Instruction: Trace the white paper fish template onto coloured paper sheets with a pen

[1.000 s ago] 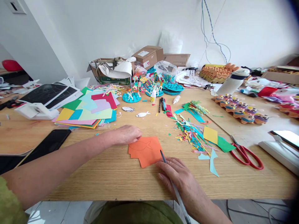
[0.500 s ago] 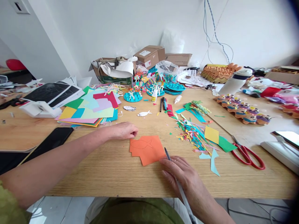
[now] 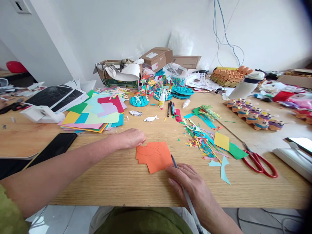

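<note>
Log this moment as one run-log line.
left hand: rests at orange paper corner | right hand: holds pen, tip at paper edge | paper: fish outline drawn | red scissors: untouched

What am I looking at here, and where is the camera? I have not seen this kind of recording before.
There is no machine: these are one person's two bare hands, filmed by a camera worn on their head that looks forward and down, so the arms enter from the bottom. The left hand rests at the upper left corner of an orange paper with a fish outline drawn on it, on a wooden table. The right hand has a pen in its grip, tip by the paper's right edge. Around lie a stack of coloured paper, paper scraps, red scissors and a black phone.
</note>
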`<state>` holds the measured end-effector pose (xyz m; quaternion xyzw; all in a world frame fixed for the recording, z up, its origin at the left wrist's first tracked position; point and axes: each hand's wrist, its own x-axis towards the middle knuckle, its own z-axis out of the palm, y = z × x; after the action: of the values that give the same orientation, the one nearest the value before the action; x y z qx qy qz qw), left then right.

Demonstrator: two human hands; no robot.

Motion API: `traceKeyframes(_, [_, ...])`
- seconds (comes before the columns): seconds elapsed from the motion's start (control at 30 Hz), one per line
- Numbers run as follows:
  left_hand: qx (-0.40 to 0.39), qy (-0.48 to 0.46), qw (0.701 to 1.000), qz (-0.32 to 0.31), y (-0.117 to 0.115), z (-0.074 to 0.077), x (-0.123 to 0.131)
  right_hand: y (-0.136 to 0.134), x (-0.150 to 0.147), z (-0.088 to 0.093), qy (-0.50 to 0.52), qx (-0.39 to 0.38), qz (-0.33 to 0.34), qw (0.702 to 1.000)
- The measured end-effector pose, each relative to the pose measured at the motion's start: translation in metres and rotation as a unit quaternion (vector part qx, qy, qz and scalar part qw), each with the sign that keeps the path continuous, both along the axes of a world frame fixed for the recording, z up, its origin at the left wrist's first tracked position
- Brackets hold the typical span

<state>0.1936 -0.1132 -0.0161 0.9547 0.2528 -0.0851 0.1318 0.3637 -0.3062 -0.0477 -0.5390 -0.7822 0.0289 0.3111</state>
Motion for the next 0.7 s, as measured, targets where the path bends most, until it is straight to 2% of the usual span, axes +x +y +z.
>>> traceKeyframes(0.13, [-0.066,-0.045,0.996,0.035,0.006,0.003,-0.003,0.000,-0.001,-0.001,0.002,0.002,0.001,1.000])
traceKeyframes(0.23, [-0.163,-0.083,0.980,0.082,0.017,0.009,-0.007,0.000,-0.001,0.001,0.006,0.008,0.002,1.000])
traceKeyframes(0.37, [-0.317,-0.150,0.925,0.146,0.025,0.012,-0.011,-0.001,0.000,0.004,0.011,0.015,-0.002,1.000])
traceKeyframes(0.47, [-0.402,-0.200,0.876,0.174,0.026,0.009,-0.009,-0.002,0.000,0.008,0.016,0.026,-0.002,1.000])
traceKeyframes(0.6, [-0.473,-0.237,0.827,0.189,0.029,0.005,-0.001,-0.002,0.000,0.012,0.016,0.043,-0.003,0.999])
traceKeyframes(0.7, [-0.504,-0.246,0.806,0.189,0.032,0.006,0.008,-0.003,0.000,0.013,0.015,0.040,-0.007,0.999])
